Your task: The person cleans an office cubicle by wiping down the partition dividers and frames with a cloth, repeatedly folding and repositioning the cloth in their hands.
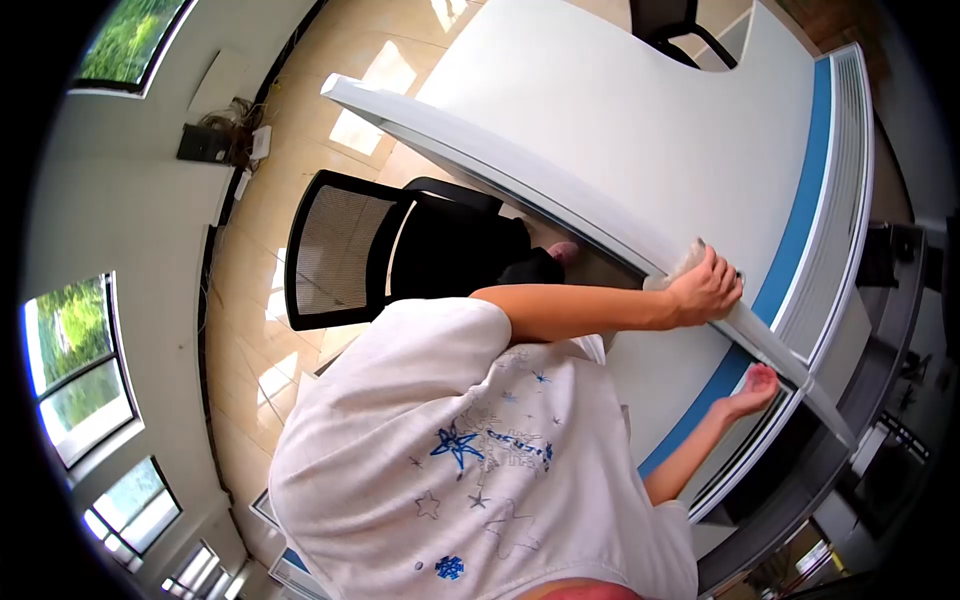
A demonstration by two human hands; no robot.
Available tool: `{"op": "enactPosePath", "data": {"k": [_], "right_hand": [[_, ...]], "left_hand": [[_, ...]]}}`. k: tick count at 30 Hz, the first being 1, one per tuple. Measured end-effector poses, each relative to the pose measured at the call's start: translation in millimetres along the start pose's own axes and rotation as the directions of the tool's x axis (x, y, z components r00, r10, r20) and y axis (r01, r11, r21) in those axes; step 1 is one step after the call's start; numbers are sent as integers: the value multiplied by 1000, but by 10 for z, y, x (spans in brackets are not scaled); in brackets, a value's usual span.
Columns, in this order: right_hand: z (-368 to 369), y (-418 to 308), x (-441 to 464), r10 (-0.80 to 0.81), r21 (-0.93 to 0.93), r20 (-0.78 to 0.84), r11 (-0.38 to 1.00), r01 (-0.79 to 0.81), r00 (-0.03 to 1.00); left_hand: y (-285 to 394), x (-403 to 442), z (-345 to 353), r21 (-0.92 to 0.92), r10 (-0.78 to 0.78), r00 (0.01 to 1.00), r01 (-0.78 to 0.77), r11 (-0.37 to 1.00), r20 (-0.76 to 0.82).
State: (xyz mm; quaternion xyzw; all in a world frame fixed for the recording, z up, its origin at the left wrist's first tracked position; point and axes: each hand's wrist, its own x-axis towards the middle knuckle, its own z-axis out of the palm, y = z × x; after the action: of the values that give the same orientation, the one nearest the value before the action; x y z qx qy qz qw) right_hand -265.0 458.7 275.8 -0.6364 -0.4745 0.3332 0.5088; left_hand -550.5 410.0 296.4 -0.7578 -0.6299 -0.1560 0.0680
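My left hand (705, 290) is closed around a pale cloth (688, 258), pressed on the top of a long white partition (560, 200). The cloth shows past the fingers on the partition's top edge. My right hand (757, 390) is lower, beside the junction of the partition and a ribbed side panel. Its palm faces up, its fingers are loosely curled, and nothing shows in it. Whether it touches the panel, I cannot tell. My white shirt with blue stars fills the lower middle of the view.
A white desktop (620, 110) with a blue strip (800, 220) lies beyond the partition. Behind me stands a black mesh chair (340, 245). Another chair (665, 20) is at the top. Cables (235, 122) hang by the wall, with windows on the left.
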Motion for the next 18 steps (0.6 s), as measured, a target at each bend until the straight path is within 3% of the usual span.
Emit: {"op": "enactPosePath", "data": {"k": [1,3,4,7,8,10,11,13,14,15,18], "right_hand": [[64,-108,169,-122,-128,22,984,124,992],[344,-261,406,-284,-207,313,911,357,906],[516,-421,371,-326,-368,467,773,516,822],[815,-347,405,-212,-391,824,459,798,525],[895,-373,360,-232,-376,850,362,853,473],[960,-369,327,-226,-413,809,439,798,543],[956,-376,284,-211,-437,786,474,764,581],[1002,-360,184,-334,-409,760,419,811,557],[1001,-313,187,-360,-418,747,401,815,559],[1017,-288,204,-391,-423,732,382,821,559],[1025,-309,186,-396,-424,735,367,828,551]], "left_hand": [[4,18,14,0,-7,1000,7,1000,-17],[-20,-15,-18,3,-20,999,20,1000,-40],[-100,-63,-64,-38,-23,999,22,999,-32],[-502,-312,-219,-120,-32,993,46,992,117],[-717,-497,-265,-104,-40,996,49,993,82],[-1237,-872,-498,-115,-75,990,88,989,117],[-1547,-1073,-547,-217,-92,991,111,970,96],[-2123,-1454,-832,-290,-102,993,117,950,64],[-2364,-1587,-1051,-265,-114,985,146,953,132],[-2591,-1774,-1118,-221,-134,988,149,964,82],[-3290,-2279,-1459,-134,-168,978,185,974,126]]}}
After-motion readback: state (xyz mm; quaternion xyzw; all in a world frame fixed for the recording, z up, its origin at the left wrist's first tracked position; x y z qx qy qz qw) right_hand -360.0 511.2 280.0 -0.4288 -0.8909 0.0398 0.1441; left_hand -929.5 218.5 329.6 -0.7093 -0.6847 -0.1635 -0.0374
